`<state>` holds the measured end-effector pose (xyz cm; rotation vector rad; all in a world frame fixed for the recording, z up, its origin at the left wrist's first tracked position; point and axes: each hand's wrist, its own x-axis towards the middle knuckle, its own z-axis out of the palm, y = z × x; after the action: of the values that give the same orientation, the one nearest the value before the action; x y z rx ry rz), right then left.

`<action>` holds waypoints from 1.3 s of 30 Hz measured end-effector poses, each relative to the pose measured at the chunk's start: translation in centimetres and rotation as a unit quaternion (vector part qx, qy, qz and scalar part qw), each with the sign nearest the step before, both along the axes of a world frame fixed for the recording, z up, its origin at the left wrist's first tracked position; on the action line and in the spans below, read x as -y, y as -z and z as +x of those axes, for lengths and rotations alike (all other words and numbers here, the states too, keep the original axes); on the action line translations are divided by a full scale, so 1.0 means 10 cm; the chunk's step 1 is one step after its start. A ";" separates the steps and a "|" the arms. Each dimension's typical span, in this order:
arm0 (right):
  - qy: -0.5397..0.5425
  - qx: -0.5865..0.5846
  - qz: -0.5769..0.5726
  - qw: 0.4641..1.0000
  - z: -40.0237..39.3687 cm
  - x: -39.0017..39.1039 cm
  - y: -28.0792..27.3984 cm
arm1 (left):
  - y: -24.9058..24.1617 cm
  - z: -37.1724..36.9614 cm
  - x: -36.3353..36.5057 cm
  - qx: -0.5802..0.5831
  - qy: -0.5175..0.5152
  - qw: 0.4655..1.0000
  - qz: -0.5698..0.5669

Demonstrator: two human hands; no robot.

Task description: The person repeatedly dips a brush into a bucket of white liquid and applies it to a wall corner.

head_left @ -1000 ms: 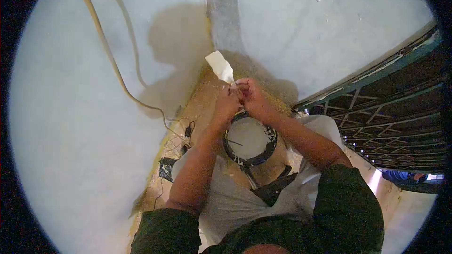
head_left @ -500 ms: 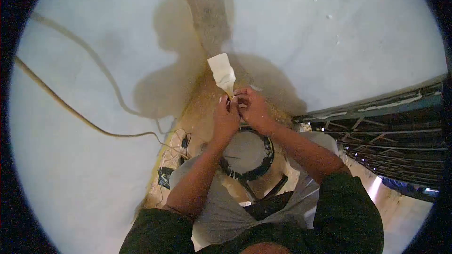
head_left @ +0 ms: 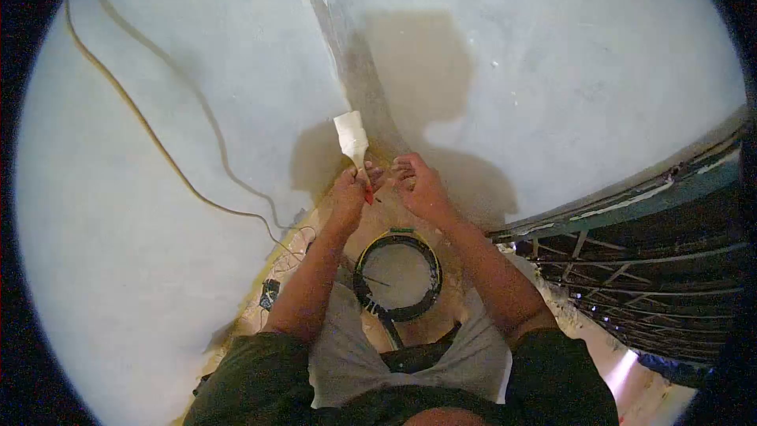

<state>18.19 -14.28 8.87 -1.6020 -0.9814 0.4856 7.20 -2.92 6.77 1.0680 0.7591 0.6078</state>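
Note:
My left hand [head_left: 347, 199] is closed round the lower part of a paintbrush [head_left: 352, 140]. The brush points up, its head coated in thick white, and a red handle end shows below my fingers. To the right of it, my right hand [head_left: 422, 187] is apart from the brush, its fingers loosely bent with nothing visible in them. Below both hands, between my knees, stands a round black-rimmed bucket [head_left: 436, 288] holding a greyish-white material. A thin dark line shows on that material.
Pale walls [head_left: 189, 268] meet in a corner ahead, with a bare grey-brown strip [head_left: 359, 71] along the joint. A cable [head_left: 150, 130] hangs on the left wall. To the right is a dark metal folding grille [head_left: 631, 276]. A small black object [head_left: 270, 292] lies at the left wall's foot.
My right hand has come away from the brush and moved slightly right. My left hand keeps the brush, now farther left, with its red handle end showing. The camera view has shifted.

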 end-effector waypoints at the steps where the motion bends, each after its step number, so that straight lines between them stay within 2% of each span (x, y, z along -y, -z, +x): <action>1: 0.012 0.039 -0.027 0.999 0.06 0.04 -0.04 | -0.03 -0.03 -0.03 0.000 -0.004 1.000 0.008; 3: 0.021 0.074 -0.046 0.996 0.17 0.17 -0.12 | -0.14 -0.16 -0.15 -0.005 0.054 0.998 0.029; 6: -0.003 0.103 -0.058 0.993 0.30 0.35 -0.21 | -0.35 -0.20 -0.31 0.024 0.053 0.998 0.013; 7: 0.006 0.139 -0.095 0.986 0.33 0.39 -0.21 | -0.40 -0.19 -0.38 0.022 0.050 0.998 0.021; 9: 0.013 0.179 -0.127 0.976 0.38 0.42 -0.27 | -0.49 -0.14 -0.51 0.028 0.094 0.991 0.095; 11: -0.080 0.179 -0.185 0.963 0.43 0.44 -0.38 | -0.58 -0.02 -0.72 0.034 0.101 0.989 0.105; 12: -0.084 0.183 -0.183 0.962 0.47 0.42 -0.35 | -0.62 0.08 -0.83 0.038 0.111 0.987 0.110; 14: -0.183 0.166 -0.157 0.956 0.56 0.36 -0.28 | -0.76 0.28 -1.00 0.038 0.102 0.988 0.105; 16: -0.201 0.158 -0.159 0.954 0.57 0.34 -0.43 | -0.89 0.45 -1.12 0.033 0.096 0.990 0.097; 18: -0.217 0.144 -0.159 0.952 0.53 0.32 -0.59 | -1.00 0.62 -1.19 0.040 0.083 0.986 0.135; 21: -0.218 0.169 -0.140 0.951 0.57 0.29 -0.66 | -1.02 0.81 -1.35 0.020 0.102 0.989 0.109; 22: -0.216 0.156 -0.141 0.953 0.58 0.30 -0.62 | -0.89 0.86 -1.41 0.018 0.104 0.988 0.109; 24: -0.214 0.140 -0.145 0.956 0.62 0.31 -0.59 | -0.54 0.95 -1.50 0.011 0.135 0.991 0.012; 25: -0.209 0.156 -0.158 0.952 0.64 0.33 -0.60 | -0.42 0.94 -1.49 0.007 0.136 0.991 0.008; 27: -0.208 0.171 -0.174 0.947 0.68 0.38 -0.65 | -0.14 0.84 -1.42 -0.055 0.171 0.979 -0.096; 28: -0.211 0.154 -0.201 0.944 0.69 0.40 -0.70 | -0.03 0.71 -1.49 -0.112 0.228 0.967 -0.038; 29: -0.213 0.136 -0.227 0.941 0.71 0.42 -0.72 | 0.04 0.62 -1.60 -0.113 0.227 0.966 -0.041; 30: -0.215 0.134 -0.228 0.940 0.73 0.41 -0.64 | 0.01 0.54 -1.64 -0.179 0.255 0.949 -0.036; 31: -0.218 0.175 -0.232 0.932 0.75 0.38 -0.55 | -0.09 0.50 -1.62 -0.244 0.282 0.927 -0.029; 32: -0.220 0.216 -0.233 0.922 0.76 0.35 -0.48 | -0.19 0.50 -1.59 -0.244 0.281 0.928 -0.028; 34: -0.222 0.202 -0.232 0.925 0.71 0.34 -0.54 | -0.60 0.57 -1.41 -0.300 0.217 0.928 0.031; 35: -0.225 0.185 -0.235 0.927 0.69 0.33 -0.56 | -0.75 0.59 -1.39 -0.298 0.217 0.929 0.033; 37: -0.226 0.197 -0.245 0.922 0.64 0.30 -0.58 | -1.03 0.68 -1.42 -0.291 0.164 0.933 0.134; 39: -0.228 0.208 -0.251 0.918 0.60 0.28 -0.60 | -1.45 0.70 -1.56 -0.339 0.171 0.896 0.230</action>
<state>24.15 -17.03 14.91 -1.9826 -1.6743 0.7805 14.23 12.72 21.30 1.8567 1.0168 0.0854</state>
